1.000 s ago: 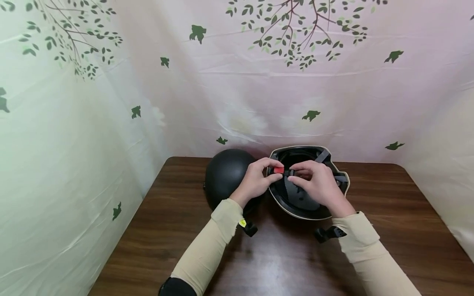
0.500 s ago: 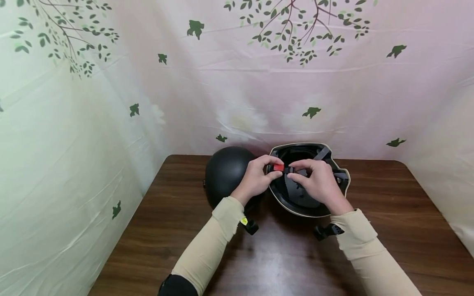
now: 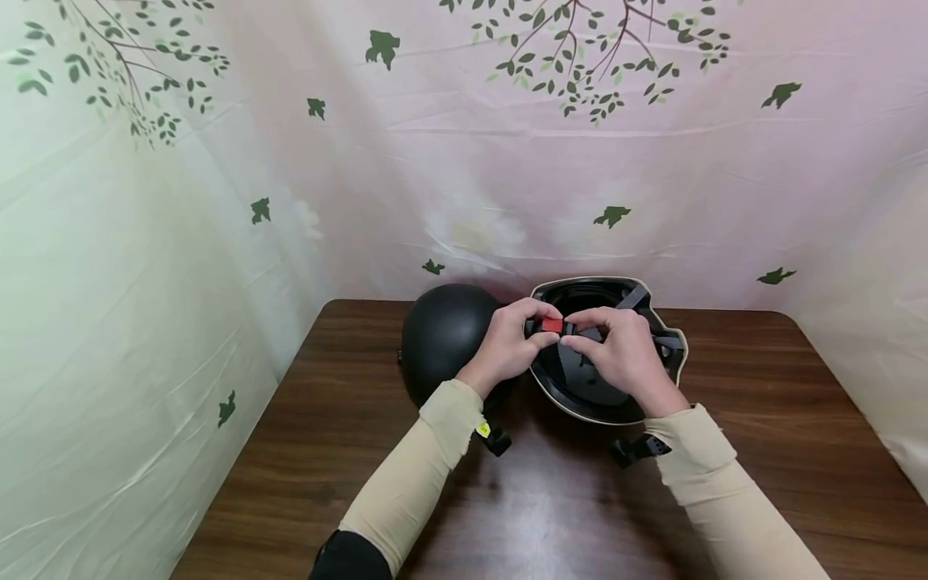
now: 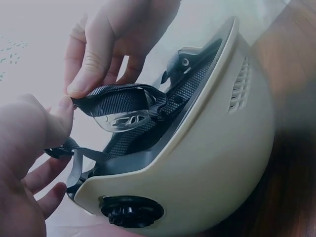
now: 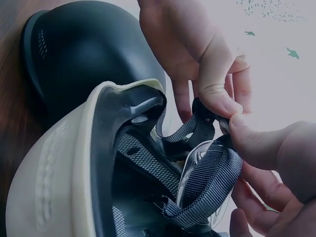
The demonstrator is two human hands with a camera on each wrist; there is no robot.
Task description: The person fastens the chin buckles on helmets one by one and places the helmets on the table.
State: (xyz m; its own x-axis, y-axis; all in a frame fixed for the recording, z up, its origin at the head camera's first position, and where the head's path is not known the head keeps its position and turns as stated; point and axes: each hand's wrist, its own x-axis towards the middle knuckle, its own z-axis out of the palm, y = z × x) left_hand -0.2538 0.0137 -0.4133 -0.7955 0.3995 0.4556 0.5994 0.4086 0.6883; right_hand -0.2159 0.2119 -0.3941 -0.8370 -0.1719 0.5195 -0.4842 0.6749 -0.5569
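Observation:
A cream helmet (image 4: 227, 163) lies upside down on the table, its dark padded inside facing up in the head view. Above its left side, my left hand (image 3: 511, 342) pinches the red part of a chin-strap buckle (image 3: 552, 325) between thumb and forefinger. Opposite it, my right hand (image 3: 619, 350) pinches the black end of that buckle and the webbing. The grey chin strap (image 5: 212, 185) loops over a clear chin cup (image 4: 126, 121). Thumbs almost meet in both wrist views and cover most of the buckle, so I cannot tell whether its halves are joined.
A black helmet (image 3: 442, 342) sits dome up at the left, touching or very near the cream one, behind my left wrist. Brown wooden table (image 3: 348, 403) extends around both. A leaf-printed cloth (image 3: 478, 185) hangs behind the far edge.
My left hand has shifted slightly right, bringing the red buckle part nearer to the right hand's fingers. Both helmets stay put; the head view has tilted a little.

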